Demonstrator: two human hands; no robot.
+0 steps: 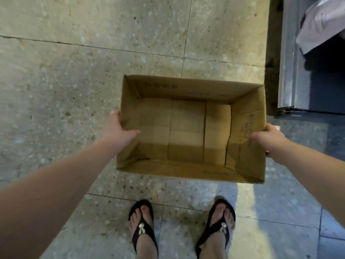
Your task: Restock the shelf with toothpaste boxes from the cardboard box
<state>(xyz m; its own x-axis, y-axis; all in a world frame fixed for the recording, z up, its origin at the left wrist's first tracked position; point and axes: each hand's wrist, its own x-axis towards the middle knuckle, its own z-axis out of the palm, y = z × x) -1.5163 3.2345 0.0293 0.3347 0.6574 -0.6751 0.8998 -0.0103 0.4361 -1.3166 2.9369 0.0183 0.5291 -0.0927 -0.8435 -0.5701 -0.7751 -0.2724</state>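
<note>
Both hands clamp the cardboard box [188, 128] walls, left hand [119, 128], right hand [268, 137]; empty, probably light, walls flexing.

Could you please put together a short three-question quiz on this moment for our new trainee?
1. True or false: toothpaste boxes lie inside the cardboard box.
2. Which wall of the box does the left hand grip: A) the wall on the person's left, B) the far wall, C) the near wall?
3. What footwear shows below the box?

Key:
1. False; only its bare cardboard bottom shows.
2. A; the thumb is inside, the fingers outside, while the right hand holds the opposite wall.
3. Black sandals with a shiny ornament, on a stone-tile floor.
</note>
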